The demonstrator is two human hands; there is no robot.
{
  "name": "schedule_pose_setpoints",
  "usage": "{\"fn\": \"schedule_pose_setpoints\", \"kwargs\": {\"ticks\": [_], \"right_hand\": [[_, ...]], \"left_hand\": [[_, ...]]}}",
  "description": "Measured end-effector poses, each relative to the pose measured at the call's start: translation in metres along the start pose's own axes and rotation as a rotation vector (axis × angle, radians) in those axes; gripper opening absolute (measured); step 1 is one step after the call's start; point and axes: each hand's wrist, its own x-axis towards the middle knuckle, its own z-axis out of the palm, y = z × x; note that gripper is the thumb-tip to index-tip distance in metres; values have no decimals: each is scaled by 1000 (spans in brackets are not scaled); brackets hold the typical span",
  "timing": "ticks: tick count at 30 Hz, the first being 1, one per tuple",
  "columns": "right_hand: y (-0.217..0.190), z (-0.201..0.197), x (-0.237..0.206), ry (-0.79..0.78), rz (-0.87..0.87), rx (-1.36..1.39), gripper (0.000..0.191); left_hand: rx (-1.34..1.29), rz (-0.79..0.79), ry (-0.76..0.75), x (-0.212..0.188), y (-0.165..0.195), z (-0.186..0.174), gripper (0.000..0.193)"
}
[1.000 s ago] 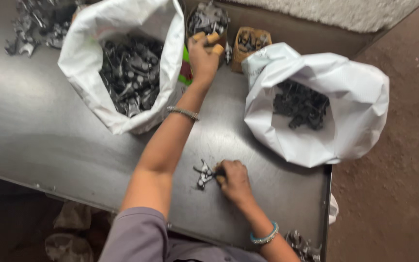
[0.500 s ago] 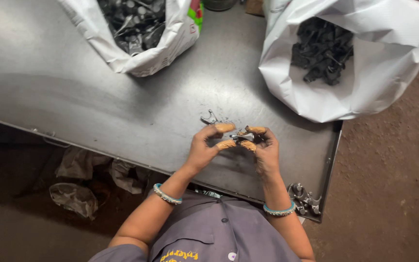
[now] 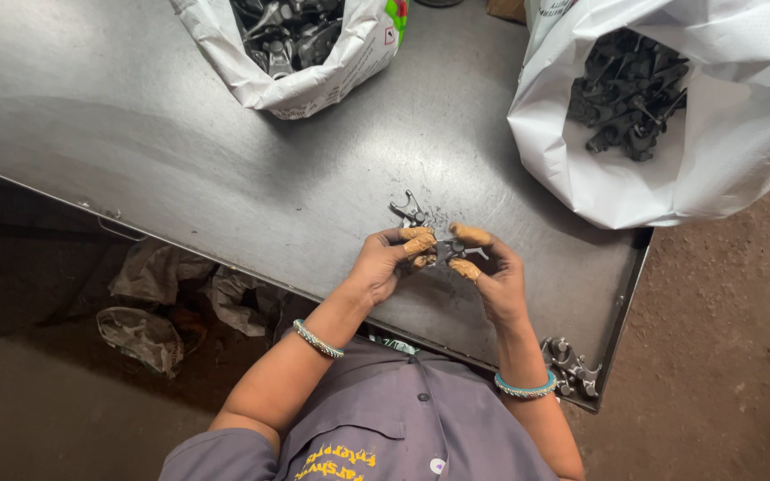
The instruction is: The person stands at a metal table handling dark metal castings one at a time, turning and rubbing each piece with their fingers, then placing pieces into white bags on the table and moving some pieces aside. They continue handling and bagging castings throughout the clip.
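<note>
Grey steel worktable (image 3: 180, 151) fills the view. Just above its near edge, the left hand (image 3: 383, 267) and right hand (image 3: 492, 272), fingertips capped in tan rubber, pinch one small dark forged metal bracket (image 3: 446, 250) between them. It looks rigid, dense and probably oily; its projecting arms offer the best grip.

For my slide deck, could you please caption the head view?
Both hands, left hand and right hand, grip a small metal part above a steel table between two white bags.
</note>
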Motion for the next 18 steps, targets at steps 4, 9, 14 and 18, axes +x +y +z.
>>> {"fn": "schedule_pose_setpoints", "kwargs": {"ticks": [4,9,14,18], "right_hand": [[10,-8,-2,45,54,-78,37],[32,-17,2,129,215,36,26],[42,-24,3,123,265,46,21],[28,-37,8,29,407,-26,22]], "left_hand": [[-5,-34,-80,2,-6,-6,22],[34,-62,-99,1,-10,-7,21],[86,-69,-94,-3,-3,-1,23],[426,96,-116,-11,15,4,27]]}}
